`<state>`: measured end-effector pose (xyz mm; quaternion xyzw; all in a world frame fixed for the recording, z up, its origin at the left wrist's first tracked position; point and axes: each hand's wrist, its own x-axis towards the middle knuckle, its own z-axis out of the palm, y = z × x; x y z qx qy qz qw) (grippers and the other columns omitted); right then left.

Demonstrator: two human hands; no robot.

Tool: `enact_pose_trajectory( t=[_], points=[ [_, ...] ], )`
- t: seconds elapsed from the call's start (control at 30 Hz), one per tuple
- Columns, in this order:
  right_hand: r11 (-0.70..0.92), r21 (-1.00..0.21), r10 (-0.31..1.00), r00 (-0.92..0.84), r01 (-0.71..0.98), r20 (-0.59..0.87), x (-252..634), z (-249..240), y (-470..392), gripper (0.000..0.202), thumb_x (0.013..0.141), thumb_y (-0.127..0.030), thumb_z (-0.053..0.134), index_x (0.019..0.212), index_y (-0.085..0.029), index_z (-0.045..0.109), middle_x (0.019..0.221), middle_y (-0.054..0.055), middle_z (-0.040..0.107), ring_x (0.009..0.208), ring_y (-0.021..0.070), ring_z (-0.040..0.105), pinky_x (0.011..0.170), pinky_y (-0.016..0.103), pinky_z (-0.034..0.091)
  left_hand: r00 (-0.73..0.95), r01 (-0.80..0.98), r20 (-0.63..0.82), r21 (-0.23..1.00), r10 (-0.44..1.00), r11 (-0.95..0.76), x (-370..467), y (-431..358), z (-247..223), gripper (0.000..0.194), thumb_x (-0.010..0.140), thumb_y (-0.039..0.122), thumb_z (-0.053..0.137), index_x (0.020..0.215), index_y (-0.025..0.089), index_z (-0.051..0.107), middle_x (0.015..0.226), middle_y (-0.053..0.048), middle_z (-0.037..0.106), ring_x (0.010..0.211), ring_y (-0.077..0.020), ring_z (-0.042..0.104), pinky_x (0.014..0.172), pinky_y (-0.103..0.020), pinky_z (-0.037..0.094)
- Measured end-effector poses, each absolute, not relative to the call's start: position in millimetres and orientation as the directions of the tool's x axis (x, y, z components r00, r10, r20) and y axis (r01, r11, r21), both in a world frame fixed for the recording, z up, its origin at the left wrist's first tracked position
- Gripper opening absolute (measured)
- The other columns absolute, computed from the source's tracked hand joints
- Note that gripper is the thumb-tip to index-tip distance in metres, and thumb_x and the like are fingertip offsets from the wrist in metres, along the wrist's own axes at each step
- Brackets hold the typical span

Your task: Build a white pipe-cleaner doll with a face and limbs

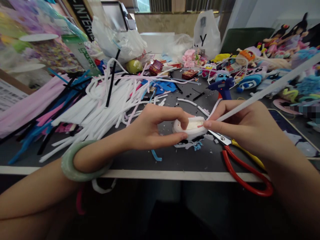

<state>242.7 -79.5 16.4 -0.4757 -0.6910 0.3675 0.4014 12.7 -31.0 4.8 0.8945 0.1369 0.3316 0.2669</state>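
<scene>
My left hand (160, 126), with a pale green bangle on the wrist, pinches the left end of a small white oval piece (193, 133) just above the dark table. The oval has a cream-coloured middle with a small red mark. At its right end, my right hand (232, 116) pinches a long white pipe cleaner (270, 86), which runs up to the right. Beneath the right hand lie scissors (226, 140) with one red and one yellow handle. Small white and blue scraps sit under the oval.
White, pink, blue and black pipe cleaners (82, 110) are heaped on the left. A blue glue gun (222, 87) stands behind my right hand. Finished fuzzy figures (252, 78) crowd the right. Plastic bags (207, 33) and small boxes (156, 67) line the back. The white table edge (155, 174) is near me.
</scene>
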Motion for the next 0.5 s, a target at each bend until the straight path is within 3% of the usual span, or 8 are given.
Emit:
enact_pose_trajectory(
  t=[0.23,0.5],
  points=[
    [0.259,-0.905,0.955,-0.232,0.339,0.187,241.3,18.4,-79.3,0.014,0.074,-0.022,0.075,0.068,-0.018,0.063,0.060,-0.004,0.059,0.056,0.0081,0.053,0.049,0.021,0.035,0.740,0.076,0.502,0.601,0.449,-0.796,10.4,-32.0,2.9,0.007,0.081,0.022,0.064,0.087,0.021,0.060,0.095,-0.005,0.071,0.088,-0.0175,0.068,0.074,-0.025,0.052],
    [0.255,-0.903,0.953,-0.246,0.346,0.175,242.2,18.5,-79.9,0.020,0.073,-0.033,0.077,0.067,-0.020,0.063,0.056,-0.004,0.055,0.054,0.0101,0.050,0.046,0.023,0.033,0.734,0.021,0.510,0.643,0.449,-0.766,10.9,-31.5,1.8,0.013,0.081,0.017,0.066,0.093,0.016,0.060,0.100,-0.009,0.070,0.092,-0.0190,0.068,0.077,-0.027,0.055]
  ],
)
